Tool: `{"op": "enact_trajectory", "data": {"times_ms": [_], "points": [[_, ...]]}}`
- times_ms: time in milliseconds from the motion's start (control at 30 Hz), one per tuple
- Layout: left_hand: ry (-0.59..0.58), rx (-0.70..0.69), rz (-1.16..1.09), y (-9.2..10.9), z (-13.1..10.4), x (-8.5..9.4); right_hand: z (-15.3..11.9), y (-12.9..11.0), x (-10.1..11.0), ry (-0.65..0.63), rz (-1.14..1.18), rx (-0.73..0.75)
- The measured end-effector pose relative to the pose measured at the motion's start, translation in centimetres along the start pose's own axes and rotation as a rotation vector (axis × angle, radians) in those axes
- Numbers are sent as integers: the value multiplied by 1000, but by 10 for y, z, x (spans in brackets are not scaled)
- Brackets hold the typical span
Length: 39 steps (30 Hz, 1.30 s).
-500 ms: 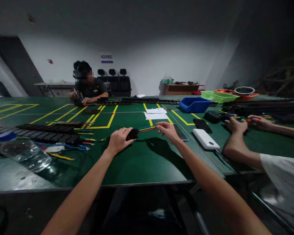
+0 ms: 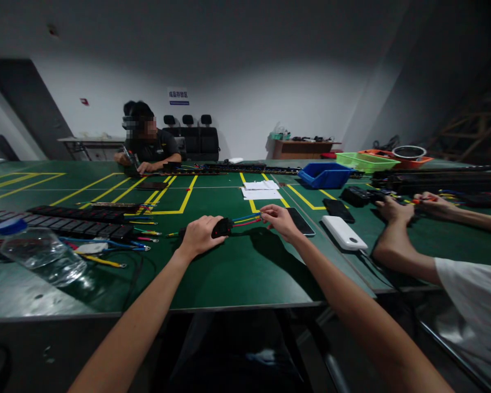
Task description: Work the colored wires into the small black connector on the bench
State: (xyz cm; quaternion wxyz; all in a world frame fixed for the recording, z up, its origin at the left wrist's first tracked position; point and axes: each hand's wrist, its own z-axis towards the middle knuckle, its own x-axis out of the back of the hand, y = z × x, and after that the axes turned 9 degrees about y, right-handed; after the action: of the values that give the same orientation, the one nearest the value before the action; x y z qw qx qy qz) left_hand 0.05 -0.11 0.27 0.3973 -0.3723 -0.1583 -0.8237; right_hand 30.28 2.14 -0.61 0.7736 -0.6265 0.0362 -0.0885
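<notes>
My left hand [image 2: 201, 234] is wrapped over a black rectangular block [image 2: 222, 228] just above the green table, covering much of it. Blue, yellow and red wires [image 2: 245, 219] run from the block's right end. My right hand [image 2: 276, 219] pinches the far ends of these wires between thumb and fingers. At the block's left end a short green-yellow wire [image 2: 172, 234] pokes out. To the left lie long black segmented strips [image 2: 82, 225] with coloured leads ending in ring terminals [image 2: 147, 248].
A clear water bottle [image 2: 45, 256] lies tilted at left. White papers [image 2: 261, 190], a dark phone [image 2: 300, 222], a white power bank [image 2: 343, 233] with a cable and a blue bin [image 2: 325, 174] are at right. A co-worker's hands [image 2: 396, 210] work further right; another person [image 2: 147, 147] sits opposite.
My right hand has shifted slightly right and the wires now sit a little lower. The black block has turned slightly in my left hand, showing more of its face.
</notes>
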Motion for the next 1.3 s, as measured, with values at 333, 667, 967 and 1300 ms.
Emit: {"op": "enact_trajectory", "data": {"times_ms": [333,667,967,1300], "points": [[32,56,3,1,0,2,-2,-7,0,-20,104,-64],[19,41,-20,1,0,1,-1,-4,-2,4,183,-193],[0,28,2,0,0,2,1,3,-4,-13,123,-248],[4,32,-20,-1,-1,1,2,3,-1,-14,89,-247]]}}
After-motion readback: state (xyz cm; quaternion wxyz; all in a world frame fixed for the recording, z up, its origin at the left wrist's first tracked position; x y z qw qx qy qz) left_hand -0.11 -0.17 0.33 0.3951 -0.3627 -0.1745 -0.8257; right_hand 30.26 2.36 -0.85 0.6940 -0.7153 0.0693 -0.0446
